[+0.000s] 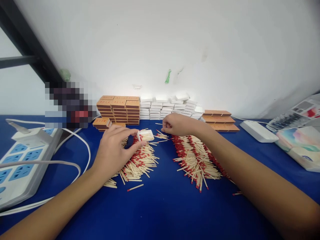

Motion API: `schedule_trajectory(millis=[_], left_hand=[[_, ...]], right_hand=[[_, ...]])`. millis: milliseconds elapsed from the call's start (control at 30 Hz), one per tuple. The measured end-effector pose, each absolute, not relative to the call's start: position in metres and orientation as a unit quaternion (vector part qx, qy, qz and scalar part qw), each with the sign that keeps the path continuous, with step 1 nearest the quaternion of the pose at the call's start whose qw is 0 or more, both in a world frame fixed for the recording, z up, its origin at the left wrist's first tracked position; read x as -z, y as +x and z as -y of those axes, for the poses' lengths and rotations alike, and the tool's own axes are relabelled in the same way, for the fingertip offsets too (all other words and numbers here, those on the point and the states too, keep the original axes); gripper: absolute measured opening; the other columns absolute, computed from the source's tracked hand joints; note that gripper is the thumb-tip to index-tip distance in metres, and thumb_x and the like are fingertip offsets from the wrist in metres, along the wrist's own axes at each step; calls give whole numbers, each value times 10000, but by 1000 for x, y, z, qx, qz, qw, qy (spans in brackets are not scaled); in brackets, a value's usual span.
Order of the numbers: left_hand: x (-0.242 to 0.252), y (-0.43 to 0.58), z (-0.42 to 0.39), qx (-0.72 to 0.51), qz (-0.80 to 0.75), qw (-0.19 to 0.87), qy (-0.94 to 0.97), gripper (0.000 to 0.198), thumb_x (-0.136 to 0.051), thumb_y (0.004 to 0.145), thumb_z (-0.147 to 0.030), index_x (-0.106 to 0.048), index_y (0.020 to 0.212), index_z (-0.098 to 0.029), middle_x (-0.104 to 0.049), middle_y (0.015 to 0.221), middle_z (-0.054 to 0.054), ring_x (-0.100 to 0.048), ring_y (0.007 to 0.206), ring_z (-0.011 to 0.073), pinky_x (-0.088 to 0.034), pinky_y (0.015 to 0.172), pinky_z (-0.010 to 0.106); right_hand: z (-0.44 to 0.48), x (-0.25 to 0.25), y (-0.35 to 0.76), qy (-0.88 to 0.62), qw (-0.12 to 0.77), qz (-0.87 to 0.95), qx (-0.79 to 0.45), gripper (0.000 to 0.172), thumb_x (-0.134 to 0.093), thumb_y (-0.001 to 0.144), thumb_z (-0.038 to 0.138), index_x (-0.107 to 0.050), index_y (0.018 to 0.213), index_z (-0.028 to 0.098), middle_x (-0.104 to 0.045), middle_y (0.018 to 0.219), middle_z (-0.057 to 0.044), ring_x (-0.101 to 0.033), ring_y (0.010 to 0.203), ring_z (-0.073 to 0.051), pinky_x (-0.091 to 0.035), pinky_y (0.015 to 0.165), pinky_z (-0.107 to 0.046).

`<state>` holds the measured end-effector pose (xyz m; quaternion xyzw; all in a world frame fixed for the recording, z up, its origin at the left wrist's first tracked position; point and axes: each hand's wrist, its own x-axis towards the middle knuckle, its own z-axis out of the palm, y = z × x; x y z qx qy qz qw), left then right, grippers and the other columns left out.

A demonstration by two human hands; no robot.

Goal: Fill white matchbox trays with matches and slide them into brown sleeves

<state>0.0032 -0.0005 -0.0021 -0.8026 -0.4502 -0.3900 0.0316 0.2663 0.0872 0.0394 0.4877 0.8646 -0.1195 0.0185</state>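
Observation:
My left hand pinches a small white matchbox tray between thumb and fingertips. Red match heads show at the tray's left end. Below it spreads a pile of matches with red heads, partly hidden by the hand. My right hand is closed, its fingers curled just above a few loose matches; what it holds, if anything, is hidden. Under my right forearm lies a second large pile of matches. One single match is in front of the left pile.
Orange matchboxes are stacked at the back left, with more orange matchboxes at the back right. Between them rise stacked white trays. A power strip with cables sits left. A white box and tissue pack lie right.

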Motion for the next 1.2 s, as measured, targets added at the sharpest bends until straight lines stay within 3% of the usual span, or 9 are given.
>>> schedule_trajectory(millis=[167, 433, 700, 800, 900, 1067, 1200], left_hand=[[1, 3, 1, 390, 448, 29, -804, 337, -848, 851, -447, -775, 1074, -204, -769, 919, 18, -659, 914, 233, -497, 895, 389], [1, 3, 0, 389, 447, 27, -805, 348, -824, 871, -471, -775, 1083, -199, -771, 926, 26, -658, 919, 233, -506, 892, 391], [2, 3, 1, 384, 447, 27, -808, 344, -831, 866, -467, -776, 1076, -200, -769, 931, 28, -659, 922, 231, -513, 894, 389], [1, 3, 2, 385, 448, 26, -807, 337, -817, 878, -473, -773, 1077, -204, -770, 929, 28, -660, 922, 232, -512, 900, 391], [1, 3, 2, 385, 450, 20, -805, 319, -808, 885, -483, -770, 1059, -219, -772, 936, 26, -661, 925, 235, -512, 909, 396], [0, 3, 1, 382, 453, 15, -805, 353, -756, 909, -555, -772, 1063, -237, -773, 923, 31, -659, 918, 239, -524, 900, 400], [1, 3, 1, 383, 453, 19, -805, 341, -788, 891, -525, -774, 1075, -239, -776, 935, 27, -663, 920, 237, -529, 899, 400]], right_hand=[[-84, -39, 263, 475, 27, -868, 140, 174, -659, 885, 252, -630, 728, 185, -656, 700, -22, -492, 607, -127, -324, 588, -316], [-85, -36, 260, 475, 16, -870, 133, 231, -626, 837, 124, -526, 639, 188, -564, 642, -1, -373, 593, -117, -289, 587, -314], [-87, -34, 257, 477, 8, -867, 141, 152, -634, 903, 160, -650, 751, 166, -681, 757, -43, -508, 662, -132, -332, 624, -301], [-86, -36, 260, 489, 17, -861, 140, 178, -674, 932, 269, -655, 787, 169, -681, 759, -46, -511, 657, -141, -336, 619, -306], [-86, -39, 265, 500, 40, -854, 141, 230, -684, 936, 307, -629, 752, 180, -640, 702, -30, -471, 622, -140, -313, 600, -315], [-86, -40, 265, 483, 57, -863, 136, 332, -626, 908, 155, -472, 617, 201, -487, 607, 21, -307, 582, -116, -263, 598, -329], [-86, -38, 261, 468, 47, -872, 134, 335, -611, 922, 153, -468, 622, 200, -495, 623, 15, -318, 600, -120, -268, 612, -330]])
